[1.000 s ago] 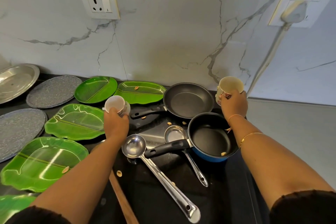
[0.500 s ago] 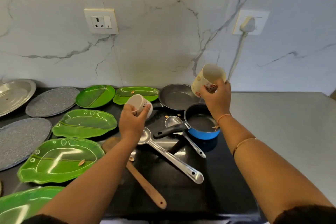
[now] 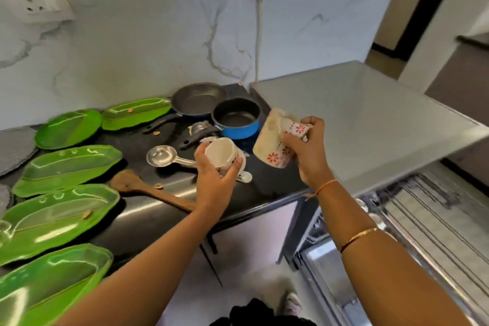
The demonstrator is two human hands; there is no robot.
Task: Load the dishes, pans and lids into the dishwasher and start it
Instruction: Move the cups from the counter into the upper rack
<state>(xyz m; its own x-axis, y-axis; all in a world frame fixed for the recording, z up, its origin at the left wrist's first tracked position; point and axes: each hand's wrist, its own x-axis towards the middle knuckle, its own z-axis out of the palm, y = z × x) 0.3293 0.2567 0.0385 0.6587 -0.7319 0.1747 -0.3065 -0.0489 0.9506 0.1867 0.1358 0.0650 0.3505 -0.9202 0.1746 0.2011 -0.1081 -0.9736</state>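
Left hand curled round a white cup, centre frame. Right hand grips a flowered mug, tilted, just right of the cup. Pan and pot on the counter, upper centre. Green plates at left. Dishwasher rack lower right.

Dishwasher rack, near right: motion-blurred and cut by the right edge. Nearest green plate: cropped at the left and bottom edges. Wooden spatula: handle end hidden behind the left forearm. Ladle: handle covered by the left hand and its white cup. Floral cup, held in the right hand: rim smeared.
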